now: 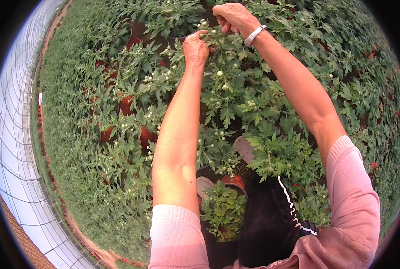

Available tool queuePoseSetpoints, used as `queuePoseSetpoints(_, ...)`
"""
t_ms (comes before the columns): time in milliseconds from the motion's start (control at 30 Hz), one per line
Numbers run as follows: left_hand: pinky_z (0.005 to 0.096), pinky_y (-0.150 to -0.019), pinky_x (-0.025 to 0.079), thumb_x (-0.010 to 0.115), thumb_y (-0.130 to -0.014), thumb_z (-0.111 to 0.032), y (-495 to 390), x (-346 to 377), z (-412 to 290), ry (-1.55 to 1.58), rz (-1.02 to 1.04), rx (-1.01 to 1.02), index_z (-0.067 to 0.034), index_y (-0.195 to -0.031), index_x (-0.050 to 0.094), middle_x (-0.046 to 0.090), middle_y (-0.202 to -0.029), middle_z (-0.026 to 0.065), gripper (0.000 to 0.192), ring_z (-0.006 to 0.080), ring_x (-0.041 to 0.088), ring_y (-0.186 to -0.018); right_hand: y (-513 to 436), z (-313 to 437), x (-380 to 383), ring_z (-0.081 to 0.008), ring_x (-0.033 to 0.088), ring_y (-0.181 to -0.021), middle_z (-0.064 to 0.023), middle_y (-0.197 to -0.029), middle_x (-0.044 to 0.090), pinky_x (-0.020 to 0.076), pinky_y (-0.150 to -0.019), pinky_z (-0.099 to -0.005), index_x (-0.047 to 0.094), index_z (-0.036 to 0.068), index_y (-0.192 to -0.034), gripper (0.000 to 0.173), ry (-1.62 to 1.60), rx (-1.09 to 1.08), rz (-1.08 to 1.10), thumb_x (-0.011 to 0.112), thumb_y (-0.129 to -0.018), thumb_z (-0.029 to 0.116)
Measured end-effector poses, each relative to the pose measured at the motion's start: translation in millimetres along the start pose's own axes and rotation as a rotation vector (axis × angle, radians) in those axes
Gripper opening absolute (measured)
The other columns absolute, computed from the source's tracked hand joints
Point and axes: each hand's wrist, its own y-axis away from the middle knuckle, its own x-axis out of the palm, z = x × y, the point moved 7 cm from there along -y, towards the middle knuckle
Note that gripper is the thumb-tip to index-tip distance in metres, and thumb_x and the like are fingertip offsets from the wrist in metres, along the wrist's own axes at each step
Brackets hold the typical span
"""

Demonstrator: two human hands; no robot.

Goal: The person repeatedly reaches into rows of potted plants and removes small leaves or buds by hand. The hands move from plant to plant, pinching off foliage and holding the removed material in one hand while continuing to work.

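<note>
Both my arms reach out over a dense stand of potted chrysanthemum plants. At the top centre, my left hand (197,47) is at a budded chrysanthemum stem (216,35), its fingers partly behind the leaves. My right hand (235,19), with a white band (255,35) on the wrist, is just right of and above that stem with its fingers curled in; whether something small is pinched in them cannot be told. Pale round buds (220,73) stand on the shoots below the hands.
Red plastic pots (233,183) show between the leaves. My shoes (245,149) and dark trousers (263,215) are among the plants, with a small leafy chrysanthemum (223,208) close beside my leg. A greenhouse wall of film and ribs (11,127) curves along the left.
</note>
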Motion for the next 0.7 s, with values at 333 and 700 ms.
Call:
queuePoseSetpoints(333,0.0213,-0.047,0.042,0.052,-0.087,-0.006,3,3,-2,-0.07,0.041,0.02,-0.004,-0.101,0.068,0.066,-0.068,0.0047,0.021,0.0084,0.056,-0.05,-18,8,22,-0.0096,0.051,-0.047,-0.0073,-0.064,0.059,0.0345,-0.037,-0.0238,0.063,0.0,-0.081,0.012,0.095,0.105,0.394,0.062,-0.071,0.006)
queuePoseSetpoints(700,0.0208,-0.047,0.043,0.054,-0.086,-0.008,7,1,-6,-0.16,0.068,0.041,-0.004,-0.104,0.067,0.066,-0.068,0.0046,0.022,0.0085,0.056,-0.051,-53,-28,16,-0.0104,0.04,-0.034,-0.0039,-0.046,0.049,0.0256,-0.031,-0.0281,0.058,0.006,-0.057,0.01,0.223,0.221,0.483,0.06,-0.066,0.011)
